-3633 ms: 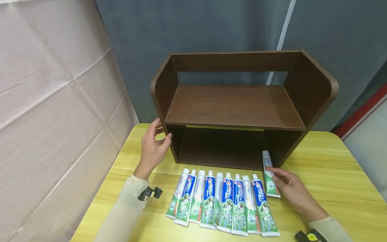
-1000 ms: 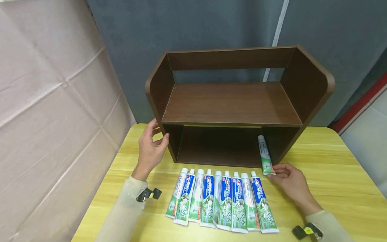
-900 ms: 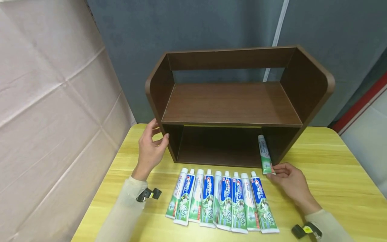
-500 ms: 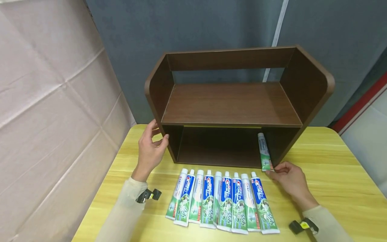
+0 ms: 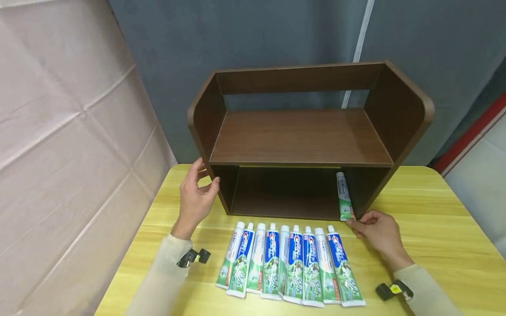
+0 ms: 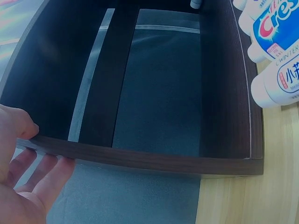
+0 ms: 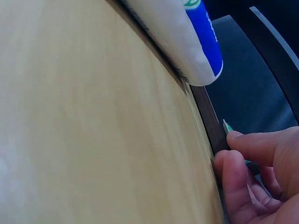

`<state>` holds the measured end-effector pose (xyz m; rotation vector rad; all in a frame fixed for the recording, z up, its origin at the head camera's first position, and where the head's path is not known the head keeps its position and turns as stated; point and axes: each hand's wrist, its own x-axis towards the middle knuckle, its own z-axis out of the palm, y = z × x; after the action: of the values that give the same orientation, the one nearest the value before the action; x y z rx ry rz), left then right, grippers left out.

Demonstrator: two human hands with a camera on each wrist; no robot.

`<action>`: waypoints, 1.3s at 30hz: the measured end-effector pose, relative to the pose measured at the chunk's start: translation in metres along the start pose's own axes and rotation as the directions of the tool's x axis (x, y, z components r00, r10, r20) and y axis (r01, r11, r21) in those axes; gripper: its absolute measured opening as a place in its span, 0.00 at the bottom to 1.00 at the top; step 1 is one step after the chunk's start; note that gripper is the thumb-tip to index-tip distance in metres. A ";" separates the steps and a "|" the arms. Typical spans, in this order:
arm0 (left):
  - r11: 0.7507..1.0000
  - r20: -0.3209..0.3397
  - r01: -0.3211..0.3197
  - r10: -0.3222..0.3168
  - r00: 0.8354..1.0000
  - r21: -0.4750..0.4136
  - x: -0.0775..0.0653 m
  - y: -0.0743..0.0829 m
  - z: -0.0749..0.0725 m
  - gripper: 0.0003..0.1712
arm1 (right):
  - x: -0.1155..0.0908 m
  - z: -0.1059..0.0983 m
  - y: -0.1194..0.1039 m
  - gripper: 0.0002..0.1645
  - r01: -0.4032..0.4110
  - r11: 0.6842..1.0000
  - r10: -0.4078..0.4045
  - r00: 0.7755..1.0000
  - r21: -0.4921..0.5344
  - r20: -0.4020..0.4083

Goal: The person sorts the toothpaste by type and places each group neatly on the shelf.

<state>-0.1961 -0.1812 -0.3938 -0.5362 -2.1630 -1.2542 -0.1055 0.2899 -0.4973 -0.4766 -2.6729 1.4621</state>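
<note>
A dark brown two-tier desktop shelf point(image 5: 296, 136) stands on the table. My left hand point(image 5: 195, 195) grips its left side panel, thumb inside and fingers outside, as the left wrist view shows on the panel point(image 6: 140, 156). A green and white toothpaste tube point(image 5: 344, 199) lies in the lower compartment along the right wall, cap toward the back. At the tube's near end, by the shelf's front edge, my right hand point(image 5: 379, 235) pinches the flat green end point(image 7: 227, 127) with thumb and curled fingers. Part of that end is hidden by the fingers.
Several toothpaste tubes, blue Crest ones point(image 5: 272, 259) mixed with white and green ones point(image 5: 257, 259), lie side by side in front of the shelf, caps toward it. Light wooden tabletop point(image 5: 427, 219) surrounds them. A pale cloth wall point(image 5: 79, 131) rises at left, a grey curtain point(image 5: 276, 35) behind.
The right hand has moved the toothpaste tube from the table in front of the shelf back into the lower compartment's right side. The left hand keeps its hold on the side panel.
</note>
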 end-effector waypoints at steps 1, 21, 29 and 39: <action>1.000 0.000 0.000 0.000 1.000 0.000 0.000 0.000 0.000 0.38 | -0.001 0.000 0.000 0.25 -0.003 1.000 0.003 1.000 -0.001 0.001; 1.000 0.010 -0.009 0.009 1.000 0.018 0.000 -0.002 -0.001 0.38 | -0.010 0.000 -0.001 0.25 -0.017 0.999 0.016 1.000 0.045 0.027; 1.000 0.016 -0.006 0.006 1.000 0.016 0.001 0.000 -0.001 0.38 | -0.018 0.000 -0.007 0.27 -0.019 0.999 0.017 0.996 0.029 0.084; 1.000 0.016 0.005 -0.005 1.000 0.020 0.001 0.000 -0.001 0.38 | -0.030 0.004 -0.011 0.28 -0.029 0.999 0.023 0.984 0.034 0.179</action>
<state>-0.1964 -0.1819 -0.3930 -0.5347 -2.1889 -1.2336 -0.0807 0.2722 -0.4881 -0.3967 -2.7784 1.6318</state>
